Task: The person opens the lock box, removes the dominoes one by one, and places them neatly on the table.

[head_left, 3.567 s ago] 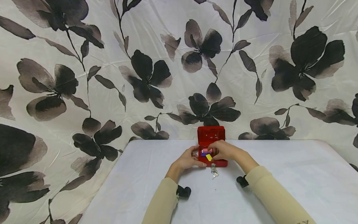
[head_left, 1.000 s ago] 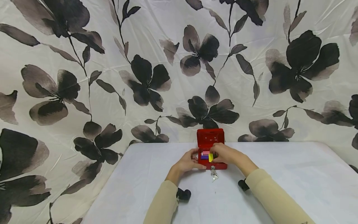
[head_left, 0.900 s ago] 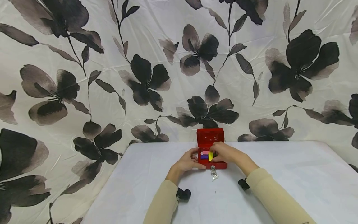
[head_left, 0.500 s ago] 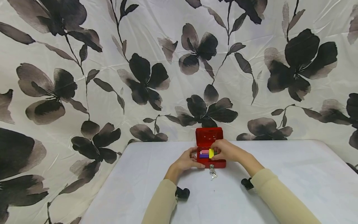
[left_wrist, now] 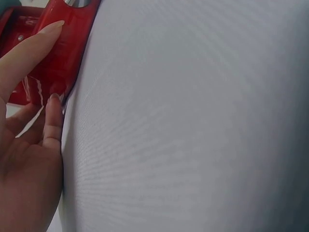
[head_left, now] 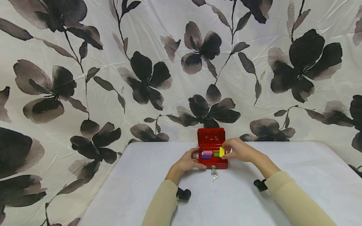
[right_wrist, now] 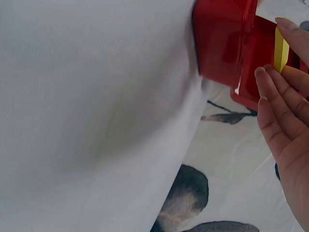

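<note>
A small red metal cash box [head_left: 222, 166] stands at the table's far edge, its lid [head_left: 211, 137] raised. My left hand [head_left: 186, 161] grips its left side, thumb on the front rim; in the left wrist view the fingers [left_wrist: 54, 113] touch the side wall. Between thumb and fingers my right hand [head_left: 240, 150] pinches a flat yellow block [head_left: 222, 152], held upright over the box's right part. Inside lie a pink block [head_left: 207, 152], a purple block [head_left: 206, 156], a green block [head_left: 216, 154] and a partly covered orange one [head_left: 216, 151].
Keys [head_left: 216, 176] hang from the lock at the box's front and lie on the white tabletop [head_left: 220, 204]. A floral cloth [head_left: 158, 37] hangs right behind the table. Black devices [head_left: 184, 194] sit at both wrists.
My right hand has moved right, carrying the yellow block from the middle of the box to its right side. Green and orange blocks now show. My left hand has stayed on the box.
</note>
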Motion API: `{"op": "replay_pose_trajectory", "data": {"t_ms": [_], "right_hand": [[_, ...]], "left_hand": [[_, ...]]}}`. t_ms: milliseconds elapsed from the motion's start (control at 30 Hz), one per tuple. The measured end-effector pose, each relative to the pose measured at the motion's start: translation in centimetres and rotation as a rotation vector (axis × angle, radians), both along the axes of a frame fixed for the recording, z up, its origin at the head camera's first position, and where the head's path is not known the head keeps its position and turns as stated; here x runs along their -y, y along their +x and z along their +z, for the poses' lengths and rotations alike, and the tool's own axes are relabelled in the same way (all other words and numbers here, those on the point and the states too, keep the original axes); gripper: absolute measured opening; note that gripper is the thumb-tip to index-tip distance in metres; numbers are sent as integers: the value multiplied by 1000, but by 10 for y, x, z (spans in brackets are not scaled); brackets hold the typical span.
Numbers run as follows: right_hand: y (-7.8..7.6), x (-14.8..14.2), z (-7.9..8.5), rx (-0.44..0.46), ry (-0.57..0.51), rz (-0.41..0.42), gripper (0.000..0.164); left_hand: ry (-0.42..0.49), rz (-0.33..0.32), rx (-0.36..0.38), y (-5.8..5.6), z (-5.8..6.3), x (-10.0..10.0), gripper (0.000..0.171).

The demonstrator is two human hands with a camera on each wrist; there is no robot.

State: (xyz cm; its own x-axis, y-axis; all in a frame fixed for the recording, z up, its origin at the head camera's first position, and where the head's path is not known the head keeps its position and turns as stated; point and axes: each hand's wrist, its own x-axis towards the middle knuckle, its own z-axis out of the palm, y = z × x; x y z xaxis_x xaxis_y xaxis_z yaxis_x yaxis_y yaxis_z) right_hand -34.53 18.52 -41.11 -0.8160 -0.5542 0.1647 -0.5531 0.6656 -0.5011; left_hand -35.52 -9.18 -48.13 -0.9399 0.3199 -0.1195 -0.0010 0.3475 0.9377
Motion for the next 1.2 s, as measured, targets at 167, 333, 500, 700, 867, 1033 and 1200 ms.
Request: {"op": "replay_pose_trajectory", "data": {"t_ms": [167, 333, 500, 700, 867, 1033, 1200], "right_hand": [[0, -15, -1, -25, -11, -7, 36], [-3, -28, -7, -46, -19, -20, 35], [-6, -38, -14, -43, -28, -23, 35], [-11, -45, -21, -38, -31, -37, 33], [-16, -49, -29, -22, -22, -37, 30], [-20, -49, -35, -12, -10, -32, 26], [-22, -47, -37, 0, 2, -29, 24]], "left_hand": [[7, -7, -10, 0, -1, 1, 91], [6, -4, -6, -1, -1, 2, 92], [-4, -1, -11, -1, -1, 1, 91], [-4, 0, -12, -2, -2, 2, 92], [-2, -3, -10, -2, -2, 2, 92], [3, -1, -4, -1, -2, 2, 91], [12, -3, -7, 1, 0, 1, 89]]}}
